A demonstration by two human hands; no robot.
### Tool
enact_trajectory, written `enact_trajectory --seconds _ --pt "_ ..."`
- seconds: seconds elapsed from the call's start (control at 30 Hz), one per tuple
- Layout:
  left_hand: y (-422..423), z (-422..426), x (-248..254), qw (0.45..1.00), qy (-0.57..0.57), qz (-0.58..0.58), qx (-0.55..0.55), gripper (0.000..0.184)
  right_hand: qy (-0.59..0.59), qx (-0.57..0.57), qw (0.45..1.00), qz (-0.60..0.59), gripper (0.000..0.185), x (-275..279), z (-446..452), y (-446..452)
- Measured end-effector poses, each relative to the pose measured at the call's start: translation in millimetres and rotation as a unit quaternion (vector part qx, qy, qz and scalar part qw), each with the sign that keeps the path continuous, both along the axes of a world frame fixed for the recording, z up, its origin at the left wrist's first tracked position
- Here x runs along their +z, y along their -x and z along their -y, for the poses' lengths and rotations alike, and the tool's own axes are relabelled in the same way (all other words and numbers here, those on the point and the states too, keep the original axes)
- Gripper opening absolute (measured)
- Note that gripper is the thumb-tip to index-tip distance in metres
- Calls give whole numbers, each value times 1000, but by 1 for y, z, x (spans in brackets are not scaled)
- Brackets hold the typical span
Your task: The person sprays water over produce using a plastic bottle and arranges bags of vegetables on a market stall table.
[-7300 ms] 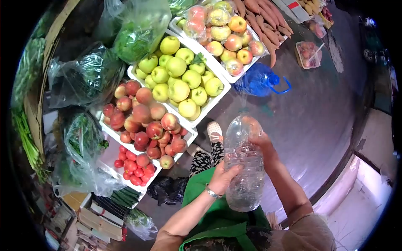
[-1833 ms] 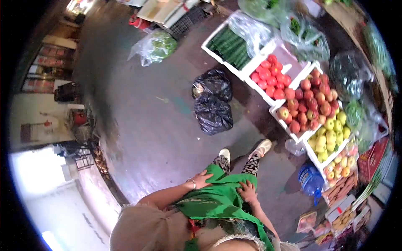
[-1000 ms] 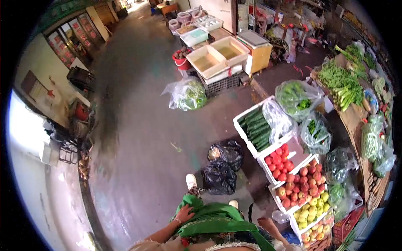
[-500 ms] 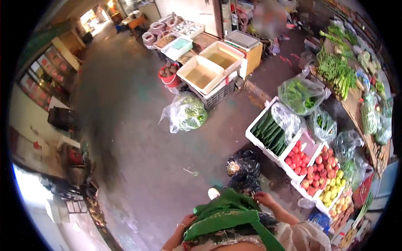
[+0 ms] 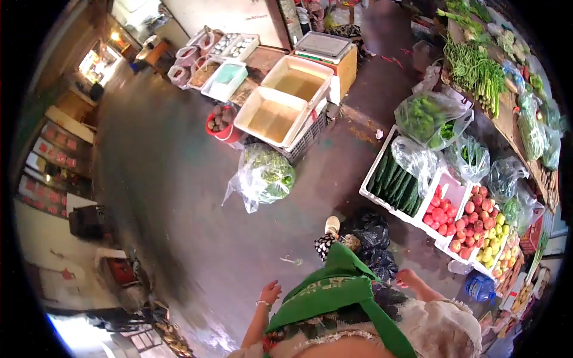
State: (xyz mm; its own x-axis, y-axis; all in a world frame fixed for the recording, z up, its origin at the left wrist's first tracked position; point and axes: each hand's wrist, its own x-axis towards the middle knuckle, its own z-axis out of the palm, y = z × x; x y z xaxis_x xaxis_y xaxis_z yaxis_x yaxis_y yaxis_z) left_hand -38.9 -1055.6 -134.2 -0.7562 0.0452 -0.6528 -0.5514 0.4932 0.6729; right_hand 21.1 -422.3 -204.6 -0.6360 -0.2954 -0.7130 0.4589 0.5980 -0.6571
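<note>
My left hand [image 5: 270,292], with a bracelet at the wrist, hangs beside the green apron [image 5: 334,283], its fingers loosely curled with nothing visible in them. On the apron's other side, my right hand [image 5: 408,278] is held out near the black plastic bags [image 5: 373,232]; its fingers are bent and too small to make out clearly. One shoe [image 5: 332,225] shows in front of the apron. To the right are white foam boxes of cucumbers [image 5: 394,182], tomatoes [image 5: 440,212], peaches [image 5: 474,221] and yellow-green apples [image 5: 492,244].
Two cream tubs [image 5: 271,116] stand on a black crate ahead, near a red bucket [image 5: 222,122] and a clear bag of greens [image 5: 262,176]. Bagged vegetables [image 5: 430,116] lie behind the cucumbers. A blue water bottle [image 5: 480,287] is at the lower right.
The clear bottle held earlier is out of my hands. Both hands have since left the apron they touched. The view has turned toward the tubs, and my shoe has come forward beside the black bags.
</note>
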Motion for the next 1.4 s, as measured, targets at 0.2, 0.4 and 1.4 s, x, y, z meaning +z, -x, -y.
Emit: enact_trajectory --seconds 0.2,0.4,1.4 --pt "121 -2 9 991 -12 130 7 48 -76 37 979 -185 13 47 56 149" --pt "229 -1 -5 957 -180 155 164 46 57 -374 925 33 21 90 80 271" --pt "813 -184 28 988 -51 81 -117 30 216 -673 705 59 22 33 100 367"
